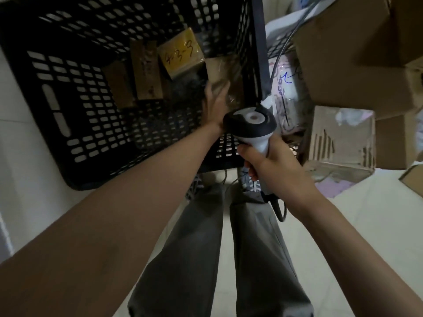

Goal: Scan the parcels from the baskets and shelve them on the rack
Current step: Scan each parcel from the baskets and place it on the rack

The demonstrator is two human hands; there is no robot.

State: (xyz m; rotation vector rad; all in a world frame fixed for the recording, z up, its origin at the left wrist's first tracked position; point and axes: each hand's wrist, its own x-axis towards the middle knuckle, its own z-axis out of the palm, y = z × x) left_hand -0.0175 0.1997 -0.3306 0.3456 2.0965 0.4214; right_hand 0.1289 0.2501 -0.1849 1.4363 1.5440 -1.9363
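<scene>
**Reaching into the basket, left hand leads**

Reaching deep into the black basket [57, 92] goes the left hand [215, 99], fingers spread and fairly straight, right up against a parcel wrapped in clear film [225, 76] at the basket's right-hand wall, centre of the frame. It looks to be touching the wrap, but motion blur means I cannot tell whether a grip has formed; nothing reads as clenched.

The right hand [272, 163] sits lower and to the right, outside the basket rim, wrapped firmly round the handle of the scanner [250, 124], whose dark head points up and away towards the basket.

So the geometry is plain: the wrapped parcel lies just beyond the left fingertips, up-frame, and the left hand is much the nearer of the two. Its long side seems to run up and down the frame, along the basket wall.

Further left in the basket wait more parcels: a yellow-taped box with handwritten numbers [182, 53] and two brown cartons standing on edge [146, 69].

My read: the lift falls to the left hand, with the scanner poised just beside it.
</scene>
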